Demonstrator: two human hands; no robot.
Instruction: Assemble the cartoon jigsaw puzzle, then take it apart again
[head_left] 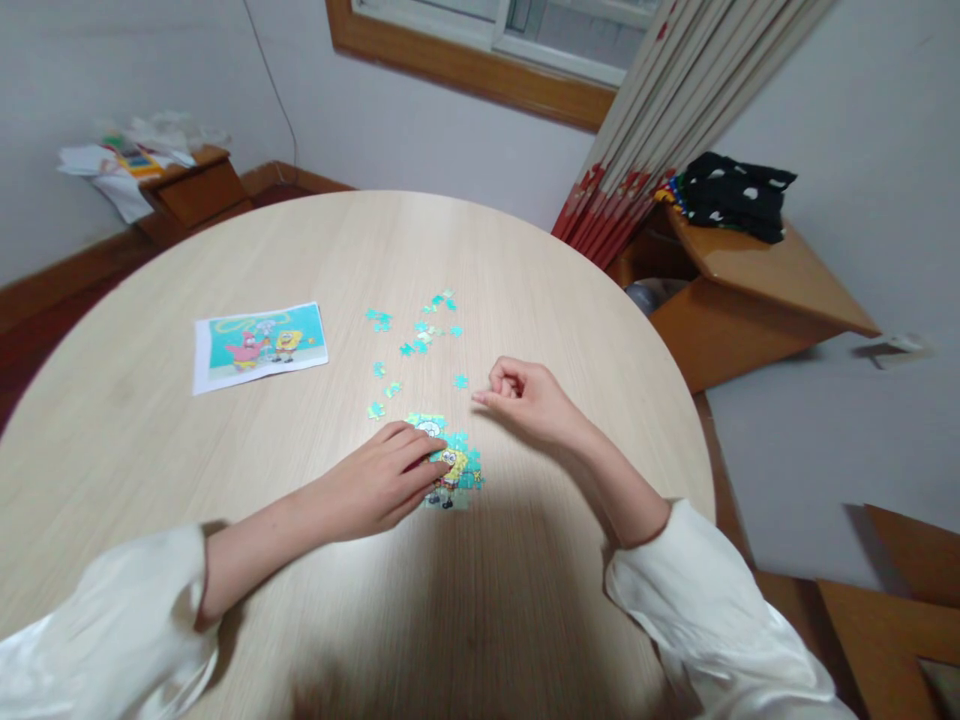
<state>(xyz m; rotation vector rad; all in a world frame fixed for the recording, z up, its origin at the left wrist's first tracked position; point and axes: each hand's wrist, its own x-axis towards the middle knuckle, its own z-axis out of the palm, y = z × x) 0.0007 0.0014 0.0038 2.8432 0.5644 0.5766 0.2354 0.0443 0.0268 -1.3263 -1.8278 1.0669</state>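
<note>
A partly joined jigsaw puzzle (459, 482) with a yellow cartoon figure on turquoise lies on the table before me. My left hand (390, 472) rests palm down over its left side, fingers stretched out and covering part of the picture. Beyond the puzzle's upper right edge, my right hand (529, 397) hovers with curled fingers and the thumb pointing left. Whatever it pinches, if anything, is hidden. A loose turquoise puzzle piece (460, 382) lies just left of that hand. Several more loose pieces (421, 338) are scattered farther back.
A printed reference picture (262, 345) lies on the left of the round wooden table (525, 620). Small wooden cabinets stand beyond it, one with papers (124, 165), another with a black cloth (735, 195). A curtain (630, 130) hangs by the window behind.
</note>
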